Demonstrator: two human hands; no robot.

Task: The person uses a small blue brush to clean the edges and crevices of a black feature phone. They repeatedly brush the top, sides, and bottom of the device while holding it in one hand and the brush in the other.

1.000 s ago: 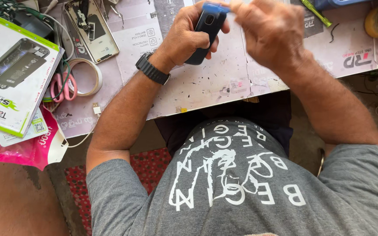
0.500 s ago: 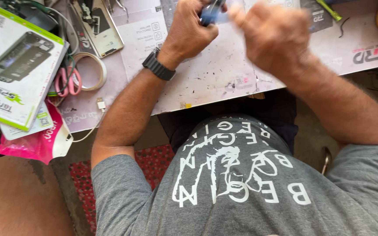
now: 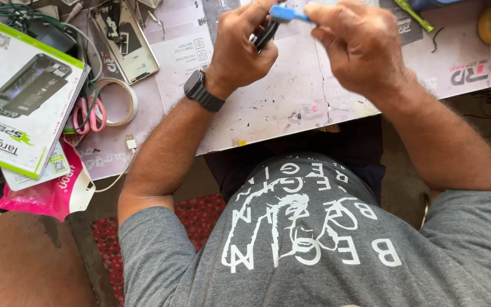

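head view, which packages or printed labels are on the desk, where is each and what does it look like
Flat box: far left of the desk, white with green edging, picture of a dark phone part.
Pink packet: under the box, at the desk's near-left edge, glossy pink with a white flap.
Small white card: between box and packet, green square code.
Printed paper sheets: covering the desk, white, stained.

white-green flat box (image 3: 21,99) far left | pink packet (image 3: 46,190), perhaps plastic, beneath

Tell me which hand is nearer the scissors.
Left. The left hand, holding a dark gadget, is toward the scissors; the right hand, pinching a blue tool, lies beyond it.
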